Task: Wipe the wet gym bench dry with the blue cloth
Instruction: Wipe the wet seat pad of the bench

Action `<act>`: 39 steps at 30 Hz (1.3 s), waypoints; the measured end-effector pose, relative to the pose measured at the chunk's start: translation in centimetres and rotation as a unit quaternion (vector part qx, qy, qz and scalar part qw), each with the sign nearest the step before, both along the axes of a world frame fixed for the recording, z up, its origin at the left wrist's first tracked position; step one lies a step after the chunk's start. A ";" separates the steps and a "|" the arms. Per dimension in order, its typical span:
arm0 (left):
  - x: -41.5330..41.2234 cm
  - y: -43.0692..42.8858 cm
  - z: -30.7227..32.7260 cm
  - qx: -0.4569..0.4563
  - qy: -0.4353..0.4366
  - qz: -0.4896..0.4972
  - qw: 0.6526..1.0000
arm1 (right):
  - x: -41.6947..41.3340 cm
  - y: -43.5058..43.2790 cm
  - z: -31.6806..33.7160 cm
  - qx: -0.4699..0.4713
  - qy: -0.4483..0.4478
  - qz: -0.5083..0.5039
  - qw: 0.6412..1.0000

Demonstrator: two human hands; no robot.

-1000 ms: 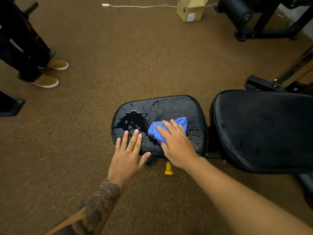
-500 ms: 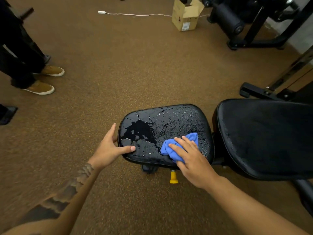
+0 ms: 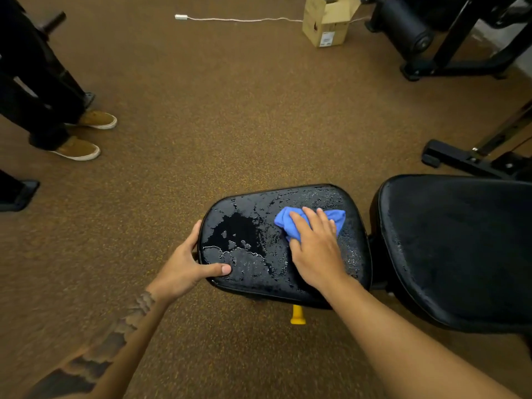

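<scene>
**A:** Where is the blue cloth point(image 3: 288, 223)?

**B:** On the seat pad point(image 3: 253, 243) of the gym bench, toward its far right part. It is bunched up. Only its far edge and two ends show, because the right hand point(image 3: 315, 250) covers the rest.

**A:** How does that hand lie?

**B:** Flat, palm down, with the fingers straight and close together, pressing on the cloth. It curls round nothing. The heel of the hand is over the pad's near right part.

**A:** And the left hand point(image 3: 184, 266)?

**B:** It grips the pad's near left corner. The thumb lies on the wet top and one finger runs along the left edge. The other fingers are hidden behind the edge, so I cannot tell how far they wrap under.

**A:** How wet is the pad?

**B:** Beads and sheets of water cover most of it. Just left of the cloth there is a smooth dark patch, and I cannot tell whether it is a puddle or dry.

**A:** What is around the pad?

**B:** To its right is the back pad point(image 3: 454, 249), cut off by the frame's edge. Below the seat pad's near edge a yellow knob point(image 3: 298, 314) pokes out, and what it is fixed to is hidden. Far beyond the pad stands a cardboard box point(image 3: 328, 24), clipped at the top, with a white cable point(image 3: 239, 19) on the floor to its left. Well to the left of the pad are dark trouser legs and tan shoes point(image 3: 83, 149), and everything above the legs is out of frame.
</scene>
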State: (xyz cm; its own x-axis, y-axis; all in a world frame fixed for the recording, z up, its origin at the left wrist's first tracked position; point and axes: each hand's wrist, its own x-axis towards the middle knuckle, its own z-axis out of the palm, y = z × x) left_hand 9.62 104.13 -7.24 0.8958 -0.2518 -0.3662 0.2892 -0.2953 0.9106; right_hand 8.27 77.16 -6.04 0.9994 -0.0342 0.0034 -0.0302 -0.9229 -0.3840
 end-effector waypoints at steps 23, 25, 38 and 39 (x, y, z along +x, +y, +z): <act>-0.1 0.0 -1.8 -0.069 -0.010 0.023 0.997 | 1.1 5.4 -0.4 -0.004 -0.006 0.057 0.998; -0.1 -0.1 -2.1 -0.064 -0.014 0.027 0.997 | -3.0 5.5 0.0 -0.004 0.001 0.147 0.989; 0.1 0.0 -1.8 -0.043 -0.007 0.021 0.999 | 0.9 -0.4 -0.2 -0.010 -0.005 -0.025 1.000; 0.0 -0.1 -1.9 -0.040 -0.012 0.023 0.999 | 0.5 1.3 -0.4 -0.009 -0.007 0.015 1.000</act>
State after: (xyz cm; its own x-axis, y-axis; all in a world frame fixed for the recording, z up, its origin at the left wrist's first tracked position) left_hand 9.67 104.05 -9.18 0.9154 -0.2371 -0.3254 0.2792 -0.2083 0.9374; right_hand 8.78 78.46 -6.43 0.9998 -0.0031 0.0178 0.0037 -0.9298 -0.3681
